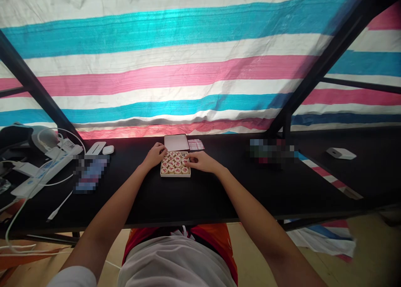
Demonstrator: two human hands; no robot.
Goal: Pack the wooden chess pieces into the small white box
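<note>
Soft daylight glows through the striped tarp [188,69]; edges bend, patches are pixelated.

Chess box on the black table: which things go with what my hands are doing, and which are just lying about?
In use: chess box, round pieces, left hand, right hand, lid behind it.
Lying about: power strip, cables, white box far right, folded checked paper.

Left hand [156,154] and right hand [200,161] extended forward, fingers curled.
</note>
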